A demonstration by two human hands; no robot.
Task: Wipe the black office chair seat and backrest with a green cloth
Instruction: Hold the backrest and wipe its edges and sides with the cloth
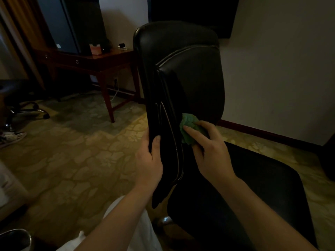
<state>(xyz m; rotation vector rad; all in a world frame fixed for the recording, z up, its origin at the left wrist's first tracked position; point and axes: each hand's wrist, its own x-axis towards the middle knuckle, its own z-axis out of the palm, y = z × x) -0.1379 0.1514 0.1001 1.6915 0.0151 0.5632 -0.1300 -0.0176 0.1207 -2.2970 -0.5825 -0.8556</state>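
The black office chair stands in front of me, its tall backrest (190, 75) upright at centre and its seat (244, 187) spreading to the lower right. My left hand (150, 160) grips the backrest's left edge low down, thumb on the front face. My right hand (210, 151) holds a bunched green cloth (188, 125) pressed against the lower front of the backrest, just above the seat. Part of the cloth is hidden under my fingers.
A wooden desk (101, 60) stands at the back left with a dark monitor (87, 24) and a pink box (95, 49) on it. Another chair's wheeled base (29, 109) sits at the far left. Patterned carpet (72, 151) covers the floor; a wall (281, 69) is close on the right.
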